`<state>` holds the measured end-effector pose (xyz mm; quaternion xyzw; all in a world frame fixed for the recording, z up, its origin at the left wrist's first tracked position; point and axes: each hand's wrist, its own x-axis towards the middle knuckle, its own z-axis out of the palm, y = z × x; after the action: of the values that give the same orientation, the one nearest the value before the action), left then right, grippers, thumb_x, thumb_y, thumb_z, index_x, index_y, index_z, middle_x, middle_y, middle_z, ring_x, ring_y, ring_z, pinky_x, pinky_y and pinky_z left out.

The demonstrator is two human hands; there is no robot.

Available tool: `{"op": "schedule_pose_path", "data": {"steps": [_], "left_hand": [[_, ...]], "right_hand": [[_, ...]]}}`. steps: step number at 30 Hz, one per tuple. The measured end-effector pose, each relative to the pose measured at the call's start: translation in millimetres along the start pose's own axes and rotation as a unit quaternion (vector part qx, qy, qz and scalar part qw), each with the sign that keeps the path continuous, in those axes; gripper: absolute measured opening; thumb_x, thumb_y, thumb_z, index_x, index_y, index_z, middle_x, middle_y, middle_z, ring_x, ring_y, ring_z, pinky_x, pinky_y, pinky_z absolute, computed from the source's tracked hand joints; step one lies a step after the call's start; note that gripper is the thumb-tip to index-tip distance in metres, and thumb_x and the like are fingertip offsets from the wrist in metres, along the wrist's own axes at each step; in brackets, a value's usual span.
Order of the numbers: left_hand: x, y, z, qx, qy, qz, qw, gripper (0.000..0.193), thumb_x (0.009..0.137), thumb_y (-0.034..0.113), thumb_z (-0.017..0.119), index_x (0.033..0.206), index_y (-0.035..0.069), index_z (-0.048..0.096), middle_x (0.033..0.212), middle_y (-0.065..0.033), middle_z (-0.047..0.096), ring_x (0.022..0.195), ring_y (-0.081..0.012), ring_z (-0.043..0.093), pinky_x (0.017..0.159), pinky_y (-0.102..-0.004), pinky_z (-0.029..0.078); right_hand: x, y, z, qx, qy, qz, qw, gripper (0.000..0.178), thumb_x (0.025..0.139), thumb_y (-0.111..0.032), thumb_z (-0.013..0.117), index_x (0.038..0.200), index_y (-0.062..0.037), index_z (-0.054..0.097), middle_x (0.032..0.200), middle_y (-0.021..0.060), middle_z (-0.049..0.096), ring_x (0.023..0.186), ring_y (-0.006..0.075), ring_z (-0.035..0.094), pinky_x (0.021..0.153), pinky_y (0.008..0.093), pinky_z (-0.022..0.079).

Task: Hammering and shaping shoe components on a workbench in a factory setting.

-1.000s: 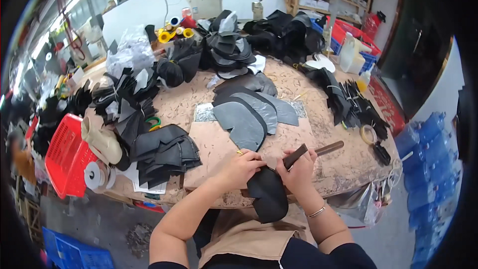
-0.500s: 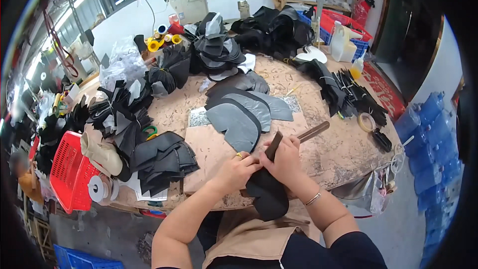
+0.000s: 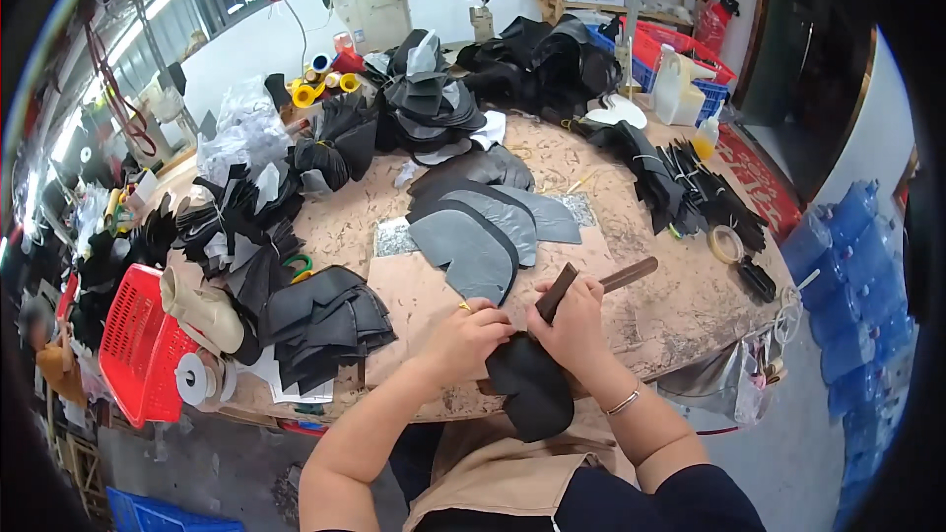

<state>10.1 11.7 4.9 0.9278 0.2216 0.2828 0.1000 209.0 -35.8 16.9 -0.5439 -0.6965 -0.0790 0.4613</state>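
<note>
Far left: red basket (image 3: 138, 335), pale boot (image 3: 202, 310) just beside it, then black stack (image 3: 323, 323) on the tabletop (image 3: 645, 310). Left hand (image 3: 465, 337): fingers curled, pinching the upper edge of a black piece (image 3: 532, 392), which hangs over the tabletop's near edge, between the forearms. Grey pieces (image 3: 463, 246) fanned beyond. Right hand (image 3: 574, 327): fingers wrapped around a dark bar (image 3: 558, 291), tilted up; brown bar (image 3: 631, 274) juts rightward past the knuckles, any join hidden. Farther right: tape roll (image 3: 729, 260) near the tabletop's edge; blue bottles (image 3: 849, 320) stacked beyond.
</note>
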Motion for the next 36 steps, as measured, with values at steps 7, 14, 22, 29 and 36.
{"op": "schedule_pose_path", "data": {"steps": [7, 14, 22, 29, 36], "left_hand": [[0, 5, -6, 0.108, -0.050, 0.067, 0.991, 0.030, 0.074, 0.011, 0.060, 0.103, 0.012, 0.067, 0.102, -0.0017, 0.061, 0.098, -0.0218, 0.059, 0.079, -0.0329, 0.052], [-2, 2, -1, 0.118, -0.041, 0.075, 0.989, 0.031, 0.073, 0.010, 0.060, 0.104, 0.012, 0.066, 0.102, -0.0022, 0.060, 0.097, -0.0221, 0.059, 0.079, -0.0338, 0.052], [-3, 3, 4, 0.052, -0.029, -0.007, 0.998, 0.023, 0.073, 0.013, 0.069, 0.095, 0.011, 0.064, 0.099, -0.0038, 0.059, 0.094, -0.0238, 0.058, 0.080, -0.0350, 0.050], [0, -1, -4, 0.038, -0.037, -0.004, 0.999, 0.012, 0.080, 0.017, 0.069, 0.090, 0.011, 0.065, 0.098, -0.0045, 0.062, 0.087, -0.0277, 0.061, 0.076, -0.0381, 0.051], [-2, 3, -2, 0.018, -0.025, -0.058, 0.998, 0.010, 0.079, 0.016, 0.068, 0.088, 0.012, 0.064, 0.093, -0.0031, 0.059, 0.092, -0.0247, 0.059, 0.079, -0.0372, 0.049]], "right_hand": [[7, -7, -9, 0.014, 0.043, 0.019, 0.999, 0.026, 0.073, -0.020, 0.076, 0.091, -0.0070, 0.063, 0.089, 0.0042, 0.066, 0.082, 0.0220, 0.059, 0.088, 0.0405, 0.036], [16, -3, -1, 0.016, -0.032, -0.014, 0.999, 0.021, 0.075, -0.020, 0.073, 0.088, -0.0076, 0.062, 0.087, 0.0012, 0.066, 0.080, 0.0211, 0.059, 0.087, 0.0389, 0.037], [10, -10, 6, -0.019, -0.024, -0.003, 1.000, 0.020, 0.076, -0.023, 0.073, 0.083, -0.0079, 0.061, 0.089, 0.0006, 0.066, 0.082, 0.0212, 0.059, 0.086, 0.0384, 0.037], [19, -11, -1, 0.027, -0.010, -0.010, 1.000, 0.021, 0.075, -0.021, 0.074, 0.087, -0.0086, 0.061, 0.085, 0.0011, 0.065, 0.083, 0.0213, 0.059, 0.086, 0.0389, 0.037], [11, -7, 13, 0.026, -0.021, -0.016, 0.999, 0.025, 0.073, -0.021, 0.076, 0.089, -0.0088, 0.061, 0.084, 0.0010, 0.064, 0.083, 0.0221, 0.058, 0.087, 0.0391, 0.037]]}}
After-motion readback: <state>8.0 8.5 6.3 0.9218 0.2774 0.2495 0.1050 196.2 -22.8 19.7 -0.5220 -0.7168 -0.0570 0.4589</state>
